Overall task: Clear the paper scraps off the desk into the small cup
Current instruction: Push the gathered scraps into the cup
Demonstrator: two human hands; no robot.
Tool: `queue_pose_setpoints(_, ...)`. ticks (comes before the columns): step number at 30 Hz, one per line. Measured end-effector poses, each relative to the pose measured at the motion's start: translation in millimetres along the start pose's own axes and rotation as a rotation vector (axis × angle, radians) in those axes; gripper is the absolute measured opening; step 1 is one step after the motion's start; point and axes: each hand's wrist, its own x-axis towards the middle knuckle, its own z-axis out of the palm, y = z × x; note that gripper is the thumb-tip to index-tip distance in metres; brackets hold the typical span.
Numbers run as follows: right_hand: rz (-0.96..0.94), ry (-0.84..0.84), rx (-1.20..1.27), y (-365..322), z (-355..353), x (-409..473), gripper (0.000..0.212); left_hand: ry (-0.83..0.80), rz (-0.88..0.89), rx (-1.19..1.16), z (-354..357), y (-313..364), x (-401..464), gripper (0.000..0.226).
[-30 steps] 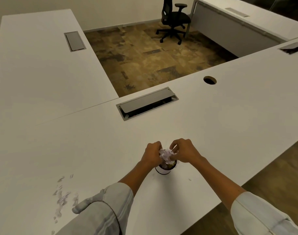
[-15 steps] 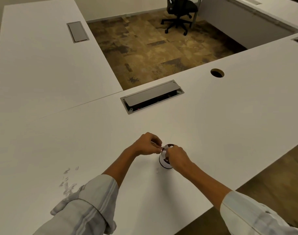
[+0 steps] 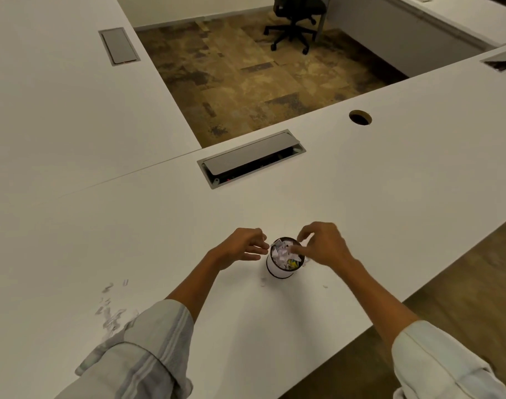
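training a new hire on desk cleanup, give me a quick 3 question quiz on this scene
1. True or false: the small cup lies tipped on its side.
2. Multiple choice: where do loose paper scraps remain on the desk? A) beside the left sleeve B) in the round cable hole C) on the office chair
3. Fill in: the right hand hovers at the cup's ____, while the left hand sits just left of it.

Key: 1 false, it stands upright, filled with scraps. 2 A. 3 rim.
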Motion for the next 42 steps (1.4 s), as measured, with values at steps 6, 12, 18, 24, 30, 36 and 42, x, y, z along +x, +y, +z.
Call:
queue_pose_setpoints(6, 0.103, -0.004, 0.121, 70.2, -11.3, 4.4, 0.03, 0.202, 0.049, -0.021, 1.9, -10.0, 8.8, 0.028)
queue_pose_setpoints(12, -0.082, -0.356, -0.179, 82.0, 40.1, 10.4, 0.069, 0.395, 0.136, 0.392, 0.0, -56.6, 8.7, 0.013)
queue_pose_setpoints(18, -0.287, -0.234, -0.426, 93.1, 80.4, -6.1, 0.053, 0.264, 0.128, 0.779, 16.0, -116.7, 13.7, 0.044)
queue_pose_setpoints(24, -0.343, 0.027, -0.439, 116.5, 97.4, -54.6, 0.042, 0.316, 0.102, 0.915, 51.1, -135.7, 29.7, 0.06)
queue_pose_setpoints(30, -0.246, 0.057, -0.414, 140.0, 111.9, -95.0, 0.066, 0.444, 0.159, 1.046, 68.3, -135.5, 38.8, 0.019)
queue_pose_setpoints(36, 0.092, 0.236, 0.284, 108.7, 95.8, -79.3, 0.015, 0.416, 0.102, 1.1, 59.6, -141.9, 25.6, 0.02)
queue_pose_setpoints(42, -0.041, 0.232, 0.597, 29.8, 45.5, -42.9, 0.01, 0.658, 0.313, 0.663, 38.3, -113.0, 0.7, 0.013)
